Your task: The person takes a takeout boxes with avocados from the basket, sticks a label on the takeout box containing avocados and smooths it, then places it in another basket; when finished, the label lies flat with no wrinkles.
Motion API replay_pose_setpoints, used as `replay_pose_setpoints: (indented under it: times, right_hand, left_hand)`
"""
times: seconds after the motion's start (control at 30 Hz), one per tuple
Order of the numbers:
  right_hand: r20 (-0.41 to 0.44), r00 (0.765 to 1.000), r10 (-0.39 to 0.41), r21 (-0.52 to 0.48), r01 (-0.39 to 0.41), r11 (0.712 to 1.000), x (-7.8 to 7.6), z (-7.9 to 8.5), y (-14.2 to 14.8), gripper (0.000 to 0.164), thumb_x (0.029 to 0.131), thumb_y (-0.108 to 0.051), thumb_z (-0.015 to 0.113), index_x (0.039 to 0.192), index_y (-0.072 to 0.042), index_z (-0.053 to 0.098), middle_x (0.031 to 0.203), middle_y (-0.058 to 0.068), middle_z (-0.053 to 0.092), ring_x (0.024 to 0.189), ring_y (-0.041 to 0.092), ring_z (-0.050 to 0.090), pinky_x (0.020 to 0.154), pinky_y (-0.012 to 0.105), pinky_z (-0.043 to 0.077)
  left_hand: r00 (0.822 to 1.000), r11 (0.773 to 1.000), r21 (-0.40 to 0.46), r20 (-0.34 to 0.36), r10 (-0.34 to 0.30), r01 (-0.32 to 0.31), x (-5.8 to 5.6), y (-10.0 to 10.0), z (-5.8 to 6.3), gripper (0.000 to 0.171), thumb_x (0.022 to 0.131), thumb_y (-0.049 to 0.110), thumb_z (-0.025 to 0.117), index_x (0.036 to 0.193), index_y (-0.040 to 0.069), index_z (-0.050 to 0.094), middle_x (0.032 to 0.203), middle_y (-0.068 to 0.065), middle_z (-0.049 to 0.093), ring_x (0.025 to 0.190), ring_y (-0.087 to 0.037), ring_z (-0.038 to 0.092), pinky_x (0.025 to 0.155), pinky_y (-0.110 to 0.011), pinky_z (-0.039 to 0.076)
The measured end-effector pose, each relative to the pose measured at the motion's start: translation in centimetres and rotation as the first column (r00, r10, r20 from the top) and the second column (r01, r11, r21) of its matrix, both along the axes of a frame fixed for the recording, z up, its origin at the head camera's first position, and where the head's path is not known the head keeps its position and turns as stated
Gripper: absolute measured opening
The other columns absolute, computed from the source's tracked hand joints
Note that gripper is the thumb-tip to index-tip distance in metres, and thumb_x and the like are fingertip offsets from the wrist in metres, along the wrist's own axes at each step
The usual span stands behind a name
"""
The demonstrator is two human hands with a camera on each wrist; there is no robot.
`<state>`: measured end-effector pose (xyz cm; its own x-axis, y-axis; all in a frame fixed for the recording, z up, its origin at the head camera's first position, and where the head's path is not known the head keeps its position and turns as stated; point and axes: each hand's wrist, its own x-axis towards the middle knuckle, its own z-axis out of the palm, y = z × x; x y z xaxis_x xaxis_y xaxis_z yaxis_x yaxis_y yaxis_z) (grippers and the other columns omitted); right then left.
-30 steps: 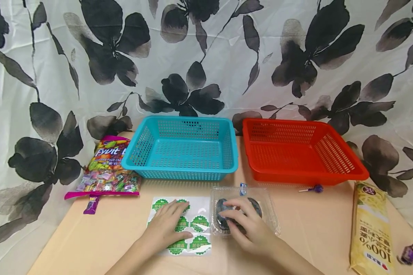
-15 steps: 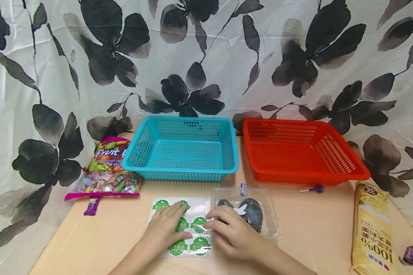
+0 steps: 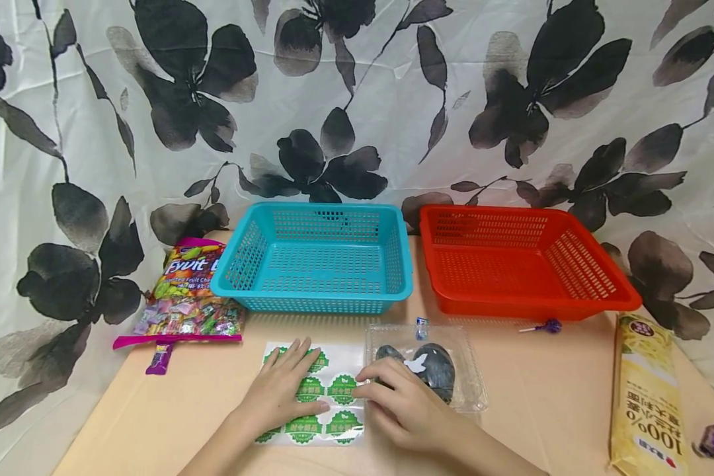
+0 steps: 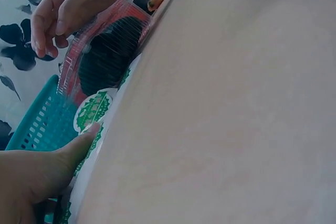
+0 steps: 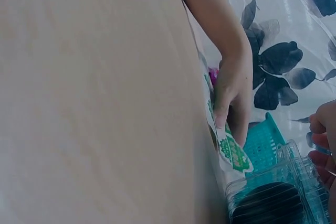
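One sheet of stickers is lying on the tabletop beside the tray: the left hand is resting on it, fingers spread, while the right hand is hovering near its edge, loosely curled, gripping nothing visible. Should the left be bracing too lightly, any peeling would be risking a dragged sheet or creased stickers.

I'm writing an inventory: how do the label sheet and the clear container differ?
The label sheet lies flat, while the clear container has raised walls. The label sheet is white with green labels; the clear container is see-through around dark contents. The left hand touches the label sheet, not the clear container. Both rest on the table.
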<state>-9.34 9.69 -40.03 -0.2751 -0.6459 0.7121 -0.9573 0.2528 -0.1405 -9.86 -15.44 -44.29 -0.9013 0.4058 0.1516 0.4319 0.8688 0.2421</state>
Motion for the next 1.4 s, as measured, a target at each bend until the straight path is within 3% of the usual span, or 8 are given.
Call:
replay_pose_setpoints:
  times: [0.17, 0.4, 0.53, 0.63, 0.8, 1.07, 1.27, 1.4]
  right_hand:
    - [0.010, 1.000, 0.001, 0.008, -0.002, 1.000, 0.1, 0.0, 0.0, 0.023, 0.085, -0.009, 0.044, 0.101, -0.015, 0.061, 0.105, 0.002, 0.054, 0.097, 0.013, 0.049, 0.087, 0.024, 0.040]
    - [0.001, 1.000, 0.003, 0.004, -0.003, 1.000, 0.2, -0.2, 0.1, 0.023, 0.084, -0.008, 0.048, 0.101, -0.014, 0.061, 0.105, 0.001, 0.054, 0.096, 0.012, 0.049, 0.086, 0.023, 0.041]
    - [0.011, 1.000, 0.006, 0.009, -0.007, 1.000, 0.3, -0.3, 0.0, 0.025, 0.080, -0.006, 0.051, 0.101, -0.014, 0.060, 0.106, 0.000, 0.054, 0.096, 0.011, 0.049, 0.086, 0.023, 0.040]
    - [0.011, 1.000, 0.007, 0.005, -0.007, 1.000, 0.3, -0.2, -0.1, 0.025, 0.079, -0.006, 0.051, 0.101, -0.014, 0.060, 0.105, 0.000, 0.055, 0.095, 0.011, 0.050, 0.085, 0.022, 0.041]
    - [0.006, 1.000, 0.000, -0.015, 0.000, 1.000, 0.2, -0.1, -0.2, 0.024, 0.081, -0.006, 0.047, 0.099, -0.013, 0.061, 0.104, 0.002, 0.056, 0.093, 0.011, 0.051, 0.083, 0.022, 0.042]
    - [0.073, 0.996, -0.057, -0.032, 0.060, 0.998, 0.1, 0.5, -0.2, 0.027, 0.078, -0.004, 0.049, 0.100, -0.013, 0.061, 0.103, -0.001, 0.055, 0.094, 0.011, 0.050, 0.084, 0.021, 0.040]
    - [0.110, 0.981, -0.160, -0.053, 0.166, 0.985, -0.8, 1.6, 0.0, 0.026, 0.073, -0.001, 0.053, 0.095, -0.013, 0.062, 0.094, -0.007, 0.057, 0.087, 0.007, 0.049, 0.079, 0.018, 0.039]
    - [0.108, 0.967, -0.232, 0.001, 0.233, 0.972, -1.0, 1.9, -0.9, 0.022, 0.073, -0.007, 0.056, 0.092, -0.014, 0.063, 0.086, -0.009, 0.058, 0.081, 0.007, 0.048, 0.074, 0.021, 0.039]
  left_hand:
    - [1.000, 0.999, -0.050, -0.004, 0.003, -0.004, 0.3, 0.0, 0.5, 0.086, 0.067, 0.072, 0.050, 0.132, 0.015, 0.042, 0.137, -0.011, 0.038, 0.127, -0.029, 0.033, 0.102, -0.054, 0.021]
    - [0.994, 0.999, -0.043, -0.107, -0.008, 0.004, 0.6, 0.1, 1.2, 0.076, 0.068, 0.062, 0.060, 0.125, 0.015, 0.049, 0.117, -0.005, 0.057, 0.109, -0.025, 0.051, 0.097, -0.048, 0.033]
    - [0.988, 0.999, -0.026, -0.152, 0.021, -0.025, 0.9, -0.2, 1.6, 0.070, 0.067, 0.059, 0.064, 0.123, 0.018, 0.052, 0.106, 0.000, 0.063, 0.097, -0.021, 0.058, 0.085, -0.041, 0.043]
    - [0.977, 0.999, -0.021, -0.209, 0.037, -0.042, 0.9, -0.4, 1.9, 0.067, 0.068, 0.062, 0.062, 0.121, 0.021, 0.053, 0.098, 0.003, 0.065, 0.083, -0.015, 0.062, 0.070, -0.032, 0.049]
    - [0.960, 0.998, 0.057, -0.280, 0.021, -0.006, 0.7, -0.6, 2.5, 0.062, 0.069, 0.062, 0.061, 0.119, 0.026, 0.056, 0.087, 0.009, 0.065, 0.058, -0.003, 0.054, 0.049, -0.018, 0.041]
    - [0.961, 0.996, 0.077, -0.274, -0.027, 0.050, 0.6, -1.0, 3.1, 0.055, 0.069, 0.061, 0.060, 0.116, 0.034, 0.057, 0.081, 0.014, 0.062, 0.056, 0.003, 0.048, 0.046, -0.015, 0.036]
    - [0.956, 0.996, 0.068, -0.290, -0.039, 0.061, 0.5, -1.0, 3.3, 0.050, 0.069, 0.060, 0.062, 0.111, 0.032, 0.062, 0.076, 0.017, 0.061, 0.054, 0.004, 0.047, 0.045, -0.013, 0.034]
    - [0.951, 0.995, 0.071, -0.306, -0.046, 0.071, 0.6, -1.0, 3.2, 0.048, 0.068, 0.058, 0.064, 0.108, 0.030, 0.064, 0.073, 0.017, 0.062, 0.053, 0.004, 0.048, 0.044, -0.013, 0.034]
